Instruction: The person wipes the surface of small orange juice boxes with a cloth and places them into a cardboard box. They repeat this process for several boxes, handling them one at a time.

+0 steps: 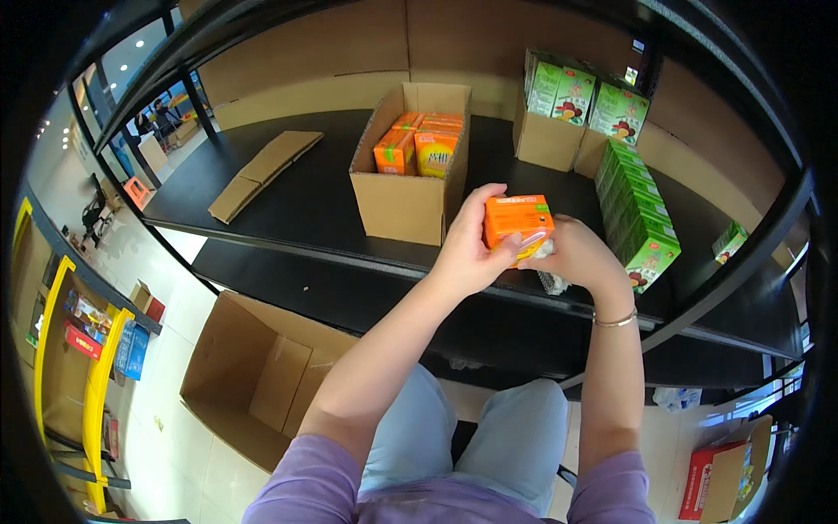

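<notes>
My left hand (476, 245) grips a small orange carton (517, 216) from its left side, above the front edge of the black shelf. At the carton's lower right, my right hand (568, 252) holds a crumpled whitish cloth or wipe (554, 280), partly hidden by the fingers, against the carton. Behind and left of my hands stands an open cardboard box (406, 206) with several orange cartons (435, 152) inside. A row of green cartons (638, 219) stands right of my right hand.
Green cartons (573, 95) fill a cardboard box (550, 141) at the back right. A single green carton (730, 242) lies far right. A flat cardboard piece (265, 175) is on the left of the shelf (314, 196). A large open box (229, 367) stands below; a metal post (727, 252) crosses at right.
</notes>
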The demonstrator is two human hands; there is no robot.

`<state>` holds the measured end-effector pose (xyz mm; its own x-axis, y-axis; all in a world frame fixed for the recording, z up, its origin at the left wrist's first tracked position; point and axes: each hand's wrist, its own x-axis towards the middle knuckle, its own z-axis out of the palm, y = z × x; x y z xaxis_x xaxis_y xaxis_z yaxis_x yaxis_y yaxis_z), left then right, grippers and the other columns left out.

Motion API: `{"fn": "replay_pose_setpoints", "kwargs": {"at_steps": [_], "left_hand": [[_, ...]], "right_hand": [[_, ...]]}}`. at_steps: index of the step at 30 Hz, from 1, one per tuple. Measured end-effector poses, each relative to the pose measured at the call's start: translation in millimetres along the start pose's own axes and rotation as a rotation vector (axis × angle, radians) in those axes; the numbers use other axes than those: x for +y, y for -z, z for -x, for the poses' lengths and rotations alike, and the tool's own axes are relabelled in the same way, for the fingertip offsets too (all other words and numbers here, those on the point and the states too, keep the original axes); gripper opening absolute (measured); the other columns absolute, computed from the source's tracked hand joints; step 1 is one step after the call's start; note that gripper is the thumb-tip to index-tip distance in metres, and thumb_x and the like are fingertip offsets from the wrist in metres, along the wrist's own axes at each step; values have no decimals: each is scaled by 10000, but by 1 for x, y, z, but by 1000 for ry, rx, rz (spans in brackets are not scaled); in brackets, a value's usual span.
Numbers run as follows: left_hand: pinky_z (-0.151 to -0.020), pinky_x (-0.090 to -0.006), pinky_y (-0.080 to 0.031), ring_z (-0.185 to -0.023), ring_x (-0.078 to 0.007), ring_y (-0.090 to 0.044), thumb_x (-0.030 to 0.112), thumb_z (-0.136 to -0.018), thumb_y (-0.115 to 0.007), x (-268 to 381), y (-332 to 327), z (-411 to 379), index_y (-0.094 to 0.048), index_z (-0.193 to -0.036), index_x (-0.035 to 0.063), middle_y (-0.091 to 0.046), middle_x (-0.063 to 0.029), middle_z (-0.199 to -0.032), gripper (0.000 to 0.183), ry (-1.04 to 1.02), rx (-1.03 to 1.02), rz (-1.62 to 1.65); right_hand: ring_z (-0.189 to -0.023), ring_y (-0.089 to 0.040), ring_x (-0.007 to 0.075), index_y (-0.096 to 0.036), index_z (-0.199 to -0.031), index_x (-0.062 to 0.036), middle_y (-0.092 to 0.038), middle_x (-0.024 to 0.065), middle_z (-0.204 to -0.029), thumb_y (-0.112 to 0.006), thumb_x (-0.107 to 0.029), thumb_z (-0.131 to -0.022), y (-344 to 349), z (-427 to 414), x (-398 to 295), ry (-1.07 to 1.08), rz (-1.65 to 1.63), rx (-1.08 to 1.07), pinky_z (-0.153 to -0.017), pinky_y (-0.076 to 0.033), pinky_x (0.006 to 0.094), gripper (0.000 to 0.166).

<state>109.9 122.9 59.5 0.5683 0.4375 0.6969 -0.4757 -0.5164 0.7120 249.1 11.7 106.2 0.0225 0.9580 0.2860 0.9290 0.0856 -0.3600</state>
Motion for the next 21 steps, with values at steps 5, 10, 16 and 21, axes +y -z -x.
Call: {"fn": "replay_pose_setpoints", "kwargs": {"at_steps": [5, 10, 16, 21], "left_hand": [[-887, -288, -386, -1005, -160, -478, 30, -814, -514, -13, -4, -11, -284, -1254, 30, -470, -124, -1092, 497, 125, 45, 67], [-850, -296, -414, -972, -179, -512, 118, -835, -548, -12, -2, -7, -264, -1260, 14, -504, -147, -1070, 522, 113, 43, 55], [-899, -295, -382, -1049, -166, -470, 92, -844, -520, -7, 0, -8, -239, -1278, 39, -456, -143, -1143, 520, 168, -22, 39], [-877, -290, -394, -1007, -179, -499, 80, -826, -551, -12, 0, -6, -249, -1259, 26, -482, -142, -1098, 531, 138, 14, 47]], "right_hand": [[-784, -568, 358, -588, -925, -13, -610, 190, -821, -722, -276, -620, 0, -7, 12, -76, -110, -36, -692, -452, 390, 425], [-816, -587, 333, -592, -948, -9, -613, 196, -843, -705, -241, -639, 20, -10, 13, -282, 37, 53, -749, -458, 383, 403], [-995, -491, 353, -575, -1038, -29, -575, 145, -979, -666, -291, -683, 26, -35, 31, -124, 350, 462, -891, -353, 439, 451], [-909, -547, 313, -566, -1020, 14, -546, 173, -1003, -617, -313, -749, 30, -30, -6, -174, -24, 535, -790, -437, 361, 429]]}}
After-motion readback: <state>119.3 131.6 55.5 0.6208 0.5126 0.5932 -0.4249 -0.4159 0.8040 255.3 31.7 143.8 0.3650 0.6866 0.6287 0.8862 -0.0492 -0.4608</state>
